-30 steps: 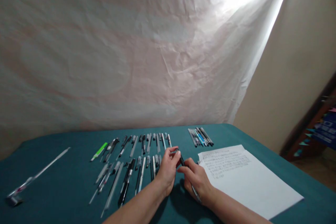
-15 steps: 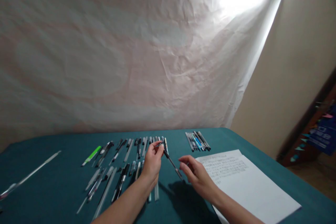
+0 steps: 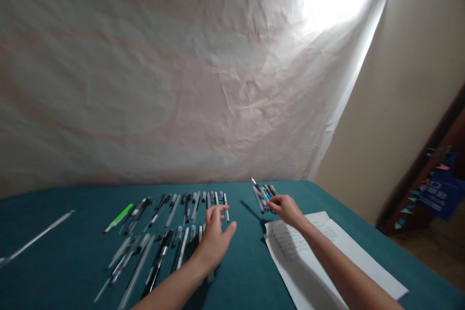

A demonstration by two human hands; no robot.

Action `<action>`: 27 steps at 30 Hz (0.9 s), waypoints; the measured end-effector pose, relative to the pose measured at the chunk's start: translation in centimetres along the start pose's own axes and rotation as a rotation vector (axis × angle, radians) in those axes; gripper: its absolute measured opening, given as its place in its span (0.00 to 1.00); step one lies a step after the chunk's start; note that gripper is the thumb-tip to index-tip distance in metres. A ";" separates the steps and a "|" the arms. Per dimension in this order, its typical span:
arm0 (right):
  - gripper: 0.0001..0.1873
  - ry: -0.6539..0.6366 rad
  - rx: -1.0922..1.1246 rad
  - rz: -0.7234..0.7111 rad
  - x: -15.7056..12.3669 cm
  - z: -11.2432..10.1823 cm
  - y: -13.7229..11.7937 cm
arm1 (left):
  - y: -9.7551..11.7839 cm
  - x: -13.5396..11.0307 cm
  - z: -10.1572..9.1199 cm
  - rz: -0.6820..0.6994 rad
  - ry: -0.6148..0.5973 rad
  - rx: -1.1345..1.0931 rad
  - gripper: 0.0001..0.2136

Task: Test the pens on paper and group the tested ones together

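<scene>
My right hand (image 3: 286, 209) grips a dark pen (image 3: 255, 184) at one end, its other end pointing up and left. It is just over a small group of pens (image 3: 258, 200) lying side by side at the back right; the fingers hide part of that group. My left hand (image 3: 217, 235) holds nothing and hovers with thumb and fingers apart. Below and beside it lie two rows of pens and pen parts, with a white pen (image 3: 225, 203) near its fingertips. Some parts in the front row are hidden by my left hand and forearm.
Written-on paper sheets (image 3: 348, 256) lie under my right forearm. A bright green pen (image 3: 119, 218) marks the left end of the back row. Farther left lies a long thin clear strip (image 3: 39, 237). A pale sheet (image 3: 163, 82) hangs behind the dark green table (image 3: 250, 271).
The dark pen has passed from my left hand to my right, which has moved away to the pen group at the back right. My left hand has let go and opened.
</scene>
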State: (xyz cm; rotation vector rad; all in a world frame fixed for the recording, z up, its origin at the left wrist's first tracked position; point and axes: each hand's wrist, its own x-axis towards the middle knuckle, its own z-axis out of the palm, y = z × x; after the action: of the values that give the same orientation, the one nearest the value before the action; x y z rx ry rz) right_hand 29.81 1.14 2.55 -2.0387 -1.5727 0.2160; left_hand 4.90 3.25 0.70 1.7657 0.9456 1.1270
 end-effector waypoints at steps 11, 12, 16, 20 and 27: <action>0.12 0.024 -0.159 0.281 4.1 -1.0 6.8 | -1.1 -5.0 -4.5 0.215 -0.281 0.521 0.11; 0.12 0.024 -0.158 0.288 4.1 -0.9 6.7 | -1.1 -5.0 -4.7 0.219 -0.283 0.523 0.11; 0.12 0.042 -0.141 0.284 3.3 -0.8 6.2 | -0.6 -4.9 -5.4 0.227 -0.302 0.531 0.09; 0.12 0.109 -0.098 0.221 2.7 -1.8 4.2 | -0.3 -4.4 -6.4 0.238 -0.293 0.564 0.08; 0.17 0.294 0.362 -0.215 -4.8 -4.3 -5.3 | -0.7 -4.0 -7.2 0.266 -0.225 0.664 0.06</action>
State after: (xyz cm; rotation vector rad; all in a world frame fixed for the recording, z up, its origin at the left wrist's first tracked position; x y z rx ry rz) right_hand 25.83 -3.89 7.92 -1.5356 -1.4353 0.1045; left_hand -3.26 1.64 0.71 2.5554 1.0376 0.7833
